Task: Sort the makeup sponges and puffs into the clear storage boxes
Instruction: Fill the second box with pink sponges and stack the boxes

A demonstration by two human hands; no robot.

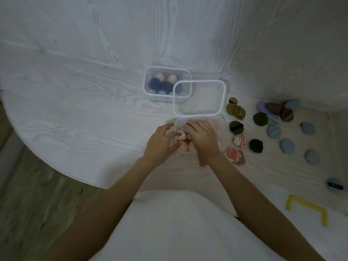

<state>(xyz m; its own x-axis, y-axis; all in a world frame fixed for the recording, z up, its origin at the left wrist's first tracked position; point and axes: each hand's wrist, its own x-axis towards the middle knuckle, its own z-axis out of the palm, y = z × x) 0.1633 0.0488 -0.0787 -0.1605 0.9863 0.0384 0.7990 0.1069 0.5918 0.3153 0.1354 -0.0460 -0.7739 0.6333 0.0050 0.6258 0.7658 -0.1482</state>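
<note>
A clear box [175, 123] stands near the table's front edge, mostly covered by my hands; pink sponges [182, 135] show inside it. My right hand [202, 137] reaches over the box with its fingers curled on a pink sponge. To the box's left, my left hand [162, 142] has its fingers apart, fingertips at the box's wall. A farther clear box [147, 85] holds pink, dark blue and light blue sponges. A clear lid [222, 98] lies tilted across its right corner. Loose puffs lie to the right: olive [235, 110], dark green [236, 128], marbled pink [239, 140], blue-grey [274, 131].
More puffs, purple [262, 107], brown [275, 108] and blue-grey [311, 157], spread toward the right wall. A dark blue puff with a ribbon [335, 184] and a yellow U-shaped strip [308, 208] lie at the near right. The white table's curved edge [56, 166] runs at the left.
</note>
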